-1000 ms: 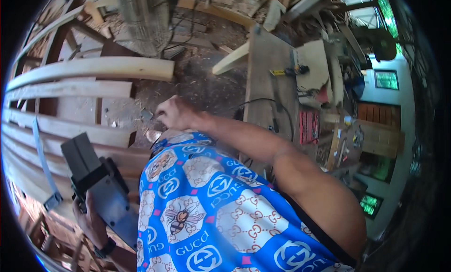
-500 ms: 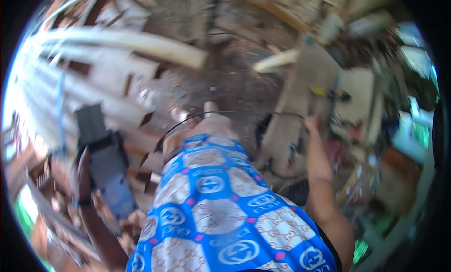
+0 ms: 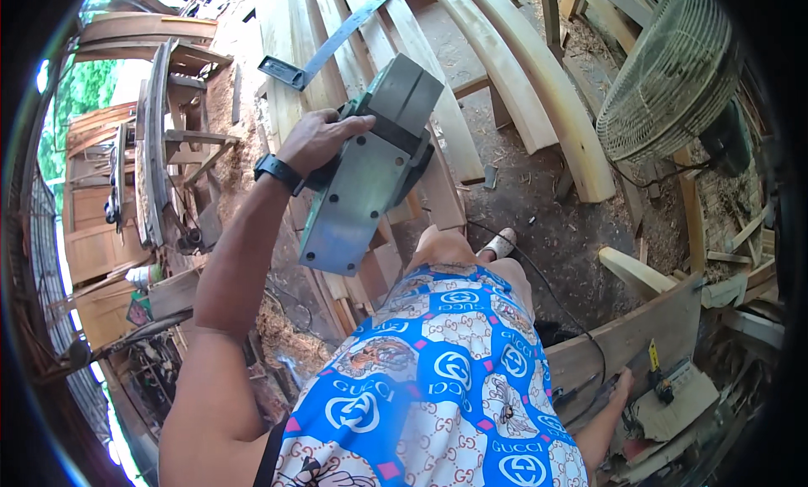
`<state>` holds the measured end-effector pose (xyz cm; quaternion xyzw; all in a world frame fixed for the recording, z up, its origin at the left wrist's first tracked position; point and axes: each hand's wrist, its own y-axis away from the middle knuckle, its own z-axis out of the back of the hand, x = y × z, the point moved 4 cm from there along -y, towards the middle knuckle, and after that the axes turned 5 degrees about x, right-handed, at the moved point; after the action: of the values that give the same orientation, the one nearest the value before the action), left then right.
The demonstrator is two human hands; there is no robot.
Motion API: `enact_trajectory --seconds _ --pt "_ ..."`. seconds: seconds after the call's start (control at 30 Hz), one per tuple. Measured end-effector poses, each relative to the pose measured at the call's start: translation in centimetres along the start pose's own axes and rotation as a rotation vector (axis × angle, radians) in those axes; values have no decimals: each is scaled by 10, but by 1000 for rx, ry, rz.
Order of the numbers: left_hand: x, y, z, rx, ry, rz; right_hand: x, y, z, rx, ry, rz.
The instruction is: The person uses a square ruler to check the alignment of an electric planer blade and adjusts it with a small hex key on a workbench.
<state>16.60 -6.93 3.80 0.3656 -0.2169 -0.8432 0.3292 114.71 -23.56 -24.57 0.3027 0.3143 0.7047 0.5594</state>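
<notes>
My left hand (image 3: 321, 140), wearing a dark wristwatch (image 3: 279, 172), grips an electric hand planer (image 3: 358, 202) at its side. The planer is tipped so that its flat metal sole and several screws face me, with a bit of green body showing. It is held up in front of the boards, left of my lap. Low on the right, my right hand (image 3: 621, 388) is closed around the black power cord (image 3: 551, 289), which passes over my legs; its fingertips are partly hidden. Beside that hand lies a yellow and black tool (image 3: 659, 373) on a flat panel.
Long curved wooden beams (image 3: 539, 83) and pale planks extend ahead. A metal square (image 3: 349, 34) rests across the planks. A caged fan (image 3: 673, 79) stands at the far right. Beside my right hand is a wide board (image 3: 640, 323). Wooden frames (image 3: 168, 138) and shavings (image 3: 290, 340) are at left.
My view has swung left. The left hand has raised the planer, bringing it up toward the middle with its sole turned to me. My right hand, with the cord, now appears lower in view.
</notes>
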Motion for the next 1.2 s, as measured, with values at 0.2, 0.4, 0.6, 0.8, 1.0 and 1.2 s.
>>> enact_trajectory --seconds 0.2,0.4,0.6,0.8,1.0,1.2 --pt "3 1 0 -6 31 -62 42 103 -42 220 -689 317" --pt "5 -6 1 33 -17 -98 146 303 -123 474 -996 870" --pt "-5 -5 2 -190 -202 -365 274 466 -215 713 -772 1393" --pt "-2 -26 11 115 -74 -226 331 559 -280 709 -399 1783" --pt "3 -48 19 302 21 -159 361 562 -327 744 -570 1452" --pt "9 -72 30 334 231 -116 371 557 -349 1091 -699 1390"
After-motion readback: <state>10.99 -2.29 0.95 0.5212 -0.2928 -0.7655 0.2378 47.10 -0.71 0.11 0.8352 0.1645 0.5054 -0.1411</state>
